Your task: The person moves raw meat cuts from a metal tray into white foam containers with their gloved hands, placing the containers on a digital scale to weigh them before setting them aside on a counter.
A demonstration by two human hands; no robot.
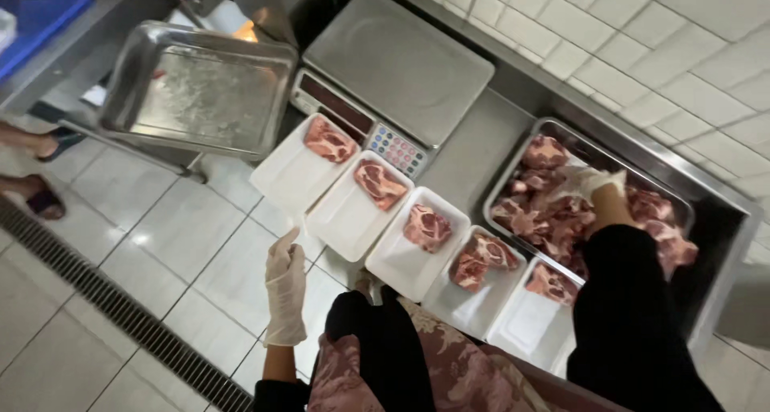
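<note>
The steel counter (473, 151) holds a big metal pan (678, 199) of raw meat on the right. Five white trays (349, 215) sit in a row, each with one meat piece. The right hand (585, 183) grabs meat in the pan. The left hand (286, 288) hangs loose and open near the trays

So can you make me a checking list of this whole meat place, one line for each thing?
Surface: steel counter, partly bare.
Job's things: five white foam trays in a row, each with raw red meat; deep steel pan piled with meat pieces.
Clutter: empty shiny steel tray; grey weighing scale with keypad.
Grippers: gloved left hand open, hanging beside the trays, holding nothing; gloved right hand reaching into the pan's meat, grip unclear.
Cables: nothing seen.
Surroundings: white tiled wall, tiled floor with drain grate, another person's feet.
</note>
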